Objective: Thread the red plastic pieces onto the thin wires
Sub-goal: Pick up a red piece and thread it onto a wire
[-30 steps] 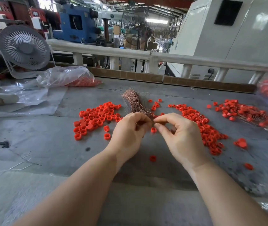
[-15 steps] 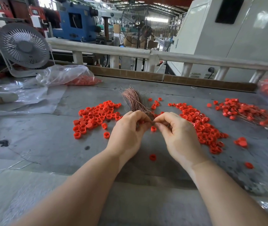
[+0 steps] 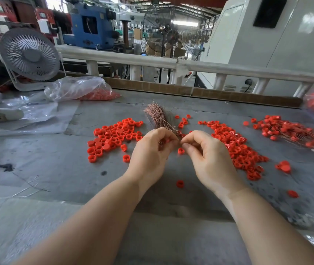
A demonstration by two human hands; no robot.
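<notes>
A grey table (image 3: 37, 159) is strewn with red plastic pieces (image 3: 114, 134). A bundle of thin wires (image 3: 158, 117) is gripped by the curled left hand (image 3: 150, 152), its lower end hidden. Something unresolvable, perhaps one wire, is pinched by the right hand (image 3: 207, 155) just beside it.

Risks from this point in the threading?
1. The left hand grips the whole wire bundle with a red piece; extra strands may snag.
2. The right hand pinches one thin wire; it could slip or bend.
3. Loose pieces under the hands could get knocked away.
</notes>
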